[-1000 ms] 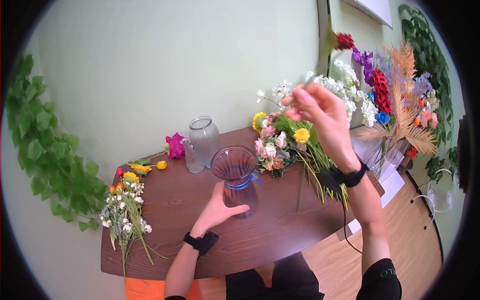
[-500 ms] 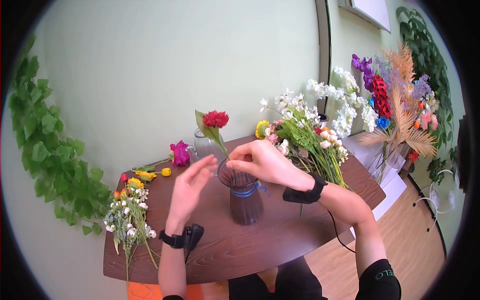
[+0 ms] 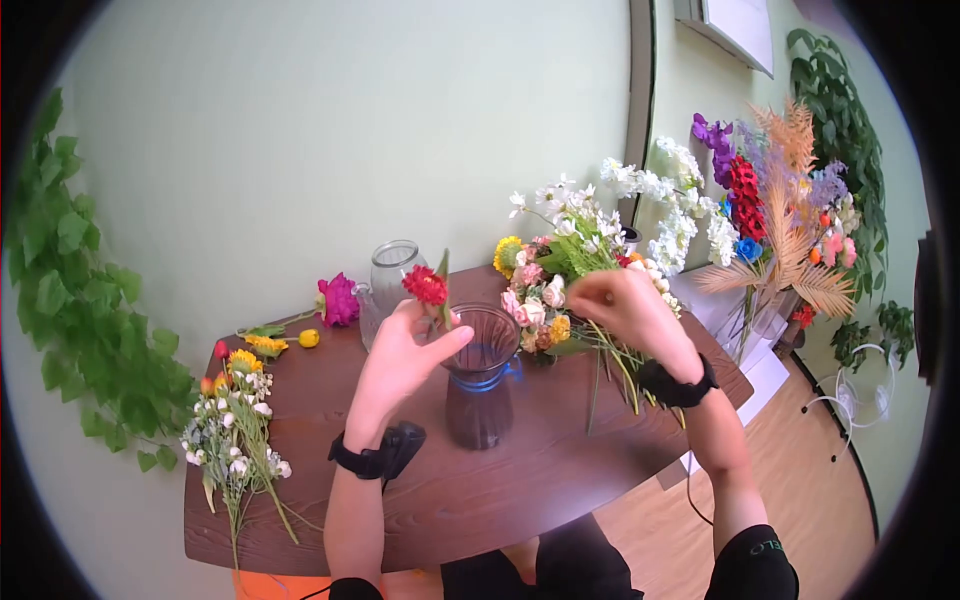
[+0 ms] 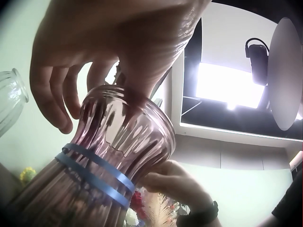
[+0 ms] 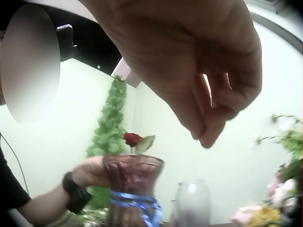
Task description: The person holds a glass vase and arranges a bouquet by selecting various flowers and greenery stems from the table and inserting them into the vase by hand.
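A red flower (image 3: 426,285) with a green leaf stands at the left side of the mouth of a purple-tinted glass vase (image 3: 480,410), which has a blue ribbon round its neck. My left hand (image 3: 395,365) is at the rim's left edge, thumb and fingers spread apart around the flower's lower part. In the left wrist view its fingers (image 4: 59,99) hang loosely beside the vase's rim. My right hand (image 3: 630,315) hovers to the right of the vase, in front of the bouquet. Its fingers (image 5: 213,132) are loosely bent with the tips close together, and nothing shows between them.
A clear glass vase (image 3: 398,262) stands behind the purple one, near a magenta flower (image 3: 338,300). Mixed flowers (image 3: 540,290) lie at the back right. White and yellow flowers (image 3: 235,430) lie on the left of the brown table (image 3: 580,480).
My right hand brought the red flower over to the vase, let go and moved back right. My left hand left the vase's side, rose, then came to the rim by the flower.
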